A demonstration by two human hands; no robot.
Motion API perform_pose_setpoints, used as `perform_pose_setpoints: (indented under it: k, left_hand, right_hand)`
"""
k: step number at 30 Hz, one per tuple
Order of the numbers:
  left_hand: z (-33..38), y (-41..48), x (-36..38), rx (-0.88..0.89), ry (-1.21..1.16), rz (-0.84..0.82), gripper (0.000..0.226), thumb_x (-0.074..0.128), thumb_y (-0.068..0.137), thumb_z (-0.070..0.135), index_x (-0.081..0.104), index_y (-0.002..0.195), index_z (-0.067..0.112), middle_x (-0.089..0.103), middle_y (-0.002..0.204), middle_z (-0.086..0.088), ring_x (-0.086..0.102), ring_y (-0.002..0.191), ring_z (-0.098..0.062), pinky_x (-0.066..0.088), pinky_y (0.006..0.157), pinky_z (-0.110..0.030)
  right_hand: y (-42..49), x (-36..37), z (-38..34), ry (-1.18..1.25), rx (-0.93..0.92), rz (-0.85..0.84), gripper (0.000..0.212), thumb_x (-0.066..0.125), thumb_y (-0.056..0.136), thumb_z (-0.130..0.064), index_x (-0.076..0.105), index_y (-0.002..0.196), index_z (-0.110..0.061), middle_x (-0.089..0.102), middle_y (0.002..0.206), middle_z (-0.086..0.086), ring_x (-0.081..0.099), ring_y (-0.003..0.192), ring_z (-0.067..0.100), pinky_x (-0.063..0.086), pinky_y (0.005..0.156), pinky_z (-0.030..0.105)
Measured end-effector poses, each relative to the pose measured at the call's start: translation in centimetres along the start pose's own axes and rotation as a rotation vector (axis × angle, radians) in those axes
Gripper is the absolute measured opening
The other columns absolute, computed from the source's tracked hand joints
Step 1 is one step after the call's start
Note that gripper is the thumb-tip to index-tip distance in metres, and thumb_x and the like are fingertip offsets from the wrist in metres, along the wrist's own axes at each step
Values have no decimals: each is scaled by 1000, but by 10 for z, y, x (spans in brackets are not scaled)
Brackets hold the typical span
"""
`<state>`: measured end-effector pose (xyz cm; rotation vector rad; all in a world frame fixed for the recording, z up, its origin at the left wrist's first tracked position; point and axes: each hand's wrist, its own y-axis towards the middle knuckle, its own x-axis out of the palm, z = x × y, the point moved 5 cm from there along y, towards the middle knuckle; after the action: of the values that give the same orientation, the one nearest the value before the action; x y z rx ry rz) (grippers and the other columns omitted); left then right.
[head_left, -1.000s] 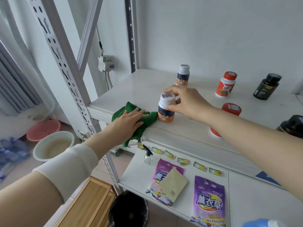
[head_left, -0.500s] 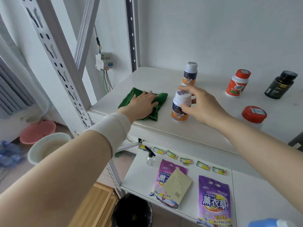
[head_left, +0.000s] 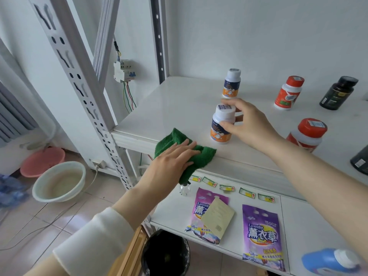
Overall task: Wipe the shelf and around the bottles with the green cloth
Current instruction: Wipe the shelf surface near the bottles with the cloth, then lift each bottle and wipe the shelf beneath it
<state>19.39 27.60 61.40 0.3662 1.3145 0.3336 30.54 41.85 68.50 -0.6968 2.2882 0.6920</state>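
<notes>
White shelf (head_left: 179, 108) boards carried the bottles. Since a moment earlier, the left hand (head_left: 171, 162), fingers flat, had dragged the green cloth (head_left: 201, 156) back to the front edge, left of the orange-labelled bottle (head_left: 222, 124), which the right hand (head_left: 249, 124) gripped; that strip seemed wiped.

The left hand (head_left: 171, 158) hides the middle of the green cloth (head_left: 205, 156). The right forearm (head_left: 310, 172) covers the base of a red-capped bottle (head_left: 308, 134). A dark bottle (head_left: 361, 160) is cut by the right edge. The blue bottle (head_left: 330, 259) at the bottom is blurred.
</notes>
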Motion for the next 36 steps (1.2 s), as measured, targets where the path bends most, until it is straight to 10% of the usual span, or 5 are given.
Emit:
perform_pose_setpoints:
  k: [6,12,18,24,36]
  left_hand:
    - [9,-20,-28,-508,-529,108,19,39,97,22,58,100,24,61,75,10,56,66,0,39,61,-8]
    - [32,5,-55,-647,-1671,245,33,34,98,23,67,98,21,75,93,-4,72,84,-20,58,66,-33]
    - [72,53,-50,-589,-2213,88,41,33,96,24,69,95,5,71,99,-14,71,87,-24,57,80,-40]
    - [102,86,-42,-540,-1958,165,32,36,97,19,63,111,9,72,101,-9,71,88,-21,59,72,-34]
    - [172,180,-21,-289,-949,43,18,43,93,29,57,103,22,64,107,-5,54,110,-29,43,98,-42]
  right_hand:
    - [-6,2,-8,6,4,-36,63,64,82,-22,36,138,-29,47,134,4,54,104,15,33,80,11]
    - [-26,-28,-17,332,145,105,53,51,90,-34,35,139,-24,42,143,-3,45,126,11,35,106,29]
    - [-67,-20,-30,1010,303,-145,55,25,94,-50,46,133,-18,61,121,-10,54,115,3,43,93,17]
    - [-84,-31,-25,1539,347,-89,50,26,96,-43,62,117,-17,67,118,3,63,108,15,52,90,29]
    - [-75,-126,18,1257,410,-8,52,36,92,-47,50,131,-15,58,131,9,56,119,24,47,96,39]
